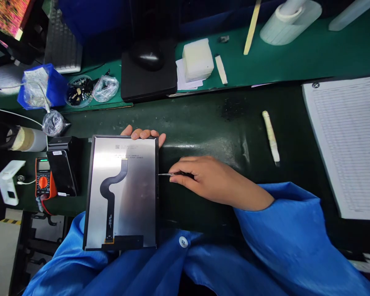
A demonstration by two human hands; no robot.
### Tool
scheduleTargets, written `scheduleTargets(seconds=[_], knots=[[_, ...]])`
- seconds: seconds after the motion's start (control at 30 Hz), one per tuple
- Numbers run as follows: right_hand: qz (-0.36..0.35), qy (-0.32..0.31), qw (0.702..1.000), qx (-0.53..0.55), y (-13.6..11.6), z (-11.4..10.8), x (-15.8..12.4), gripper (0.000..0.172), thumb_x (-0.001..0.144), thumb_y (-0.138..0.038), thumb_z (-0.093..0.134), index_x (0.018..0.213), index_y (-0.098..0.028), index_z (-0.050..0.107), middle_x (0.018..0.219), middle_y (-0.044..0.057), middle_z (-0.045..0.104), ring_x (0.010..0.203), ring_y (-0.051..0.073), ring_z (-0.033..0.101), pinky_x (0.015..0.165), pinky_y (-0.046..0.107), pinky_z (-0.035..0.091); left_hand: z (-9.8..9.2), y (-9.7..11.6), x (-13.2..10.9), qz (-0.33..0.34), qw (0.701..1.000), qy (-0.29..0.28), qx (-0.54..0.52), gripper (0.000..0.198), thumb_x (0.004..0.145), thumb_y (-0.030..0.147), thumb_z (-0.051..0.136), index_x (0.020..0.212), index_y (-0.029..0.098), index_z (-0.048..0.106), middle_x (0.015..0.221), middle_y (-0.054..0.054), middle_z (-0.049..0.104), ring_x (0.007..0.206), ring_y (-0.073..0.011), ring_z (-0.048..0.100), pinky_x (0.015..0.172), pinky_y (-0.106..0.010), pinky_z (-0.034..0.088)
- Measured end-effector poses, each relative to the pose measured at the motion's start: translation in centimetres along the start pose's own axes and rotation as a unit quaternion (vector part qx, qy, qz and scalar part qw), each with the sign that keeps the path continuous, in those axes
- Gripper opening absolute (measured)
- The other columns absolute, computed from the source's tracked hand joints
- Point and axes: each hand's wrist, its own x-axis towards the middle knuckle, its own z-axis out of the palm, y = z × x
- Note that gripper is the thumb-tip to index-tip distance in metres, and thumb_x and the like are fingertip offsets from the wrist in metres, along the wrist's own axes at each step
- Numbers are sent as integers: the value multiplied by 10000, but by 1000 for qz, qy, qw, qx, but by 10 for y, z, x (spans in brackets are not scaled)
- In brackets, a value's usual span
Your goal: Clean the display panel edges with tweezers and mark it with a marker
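A tablet display panel [142, 193] is held up in front of me, its silvery back facing me and a dark flex cable [110, 209] running down it. My left hand [144, 133] grips the panel from behind, with only the fingertips showing over the top edge. On the right side, my right hand [203, 176] pinches a pair of tweezers [165, 174]. The metal tip points left and reaches the panel's right edge; whether it touches is hard to tell. Most of the tweezers is hidden inside the hand.
To the left stand an orange multimeter [43, 181], a black phone [61, 172] and a blue bin [54, 88]. A taped stick [270, 137] lies right of centre, near a lined paper pad [351, 144]. Behind are a mouse [148, 55] and a white block [198, 60] on a green shelf.
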Motion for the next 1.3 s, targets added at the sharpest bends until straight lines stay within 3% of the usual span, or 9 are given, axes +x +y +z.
scheduleTargets(seconds=[0.1,0.27,0.43,0.53,0.73,0.87,0.97,1.13,1.3], knots=[[6,4,1000,4,-1,0,-1,251,1000,-352,501,986,-232,721,902,-4,713,764,142,639,675,281,440,0,0,1,-2,1000,1,-7,456,1019,355,275,610,219,424,630,-4,485,787,-153,612,1057,-422,486],[43,-1,999,21,-1,2,-1,154,915,-372,644,978,-240,690,779,-31,711,710,143,641,621,270,422,1,0,-3,-18,999,-9,-34,430,1011,363,312,629,220,446,656,-5,513,812,-149,622,1049,-393,496],[-2,8,1000,0,0,1,0,212,982,-349,536,981,-234,713,908,-5,715,785,146,645,695,285,446,-1,0,-1,-3,1000,-11,-16,424,1014,352,306,630,223,430,644,-5,508,805,-154,619,1057,-412,492],[3,3,1000,0,-1,1,0,271,1002,-356,488,941,-231,720,859,-6,706,744,141,633,666,286,438,-1,0,0,-9,1000,-7,-23,437,1016,367,294,623,226,424,638,-4,501,795,-155,613,1058,-409,489],[37,-6,999,12,-1,1,-1,136,915,-350,642,943,-225,689,803,-20,711,735,146,643,645,274,429,3,0,-3,-17,1000,6,-19,428,1007,368,311,622,226,431,648,-4,499,818,-153,614,1060,-388,484],[-5,8,1000,0,0,1,-1,204,974,-346,549,981,-230,717,902,-4,713,773,143,641,690,281,439,2,0,-2,-11,1000,-7,-29,439,1013,360,310,620,217,444,652,-2,500,806,-146,622,1048,-396,496],[3,-3,1000,4,-2,0,-1,278,996,-371,494,922,-236,725,823,-12,706,719,140,630,643,279,418,2,0,-2,0,1000,1,-14,453,1016,350,298,610,214,445,650,-5,494,795,-149,624,1059,-421,490],[52,-14,998,12,-5,0,-1,144,906,-347,636,974,-229,682,746,-21,703,670,146,630,603,272,405,5,-1,-4,12,999,25,17,428,1000,329,336,603,214,446,647,-20,490,855,-177,619,1096,-443,458],[-5,8,1000,-6,-1,1,-1,203,970,-342,541,967,-234,712,894,9,723,778,166,653,702,300,451,1,0,-2,14,1000,9,17,412,995,329,359,611,213,450,650,-21,496,869,-181,618,1099,-449,456]])
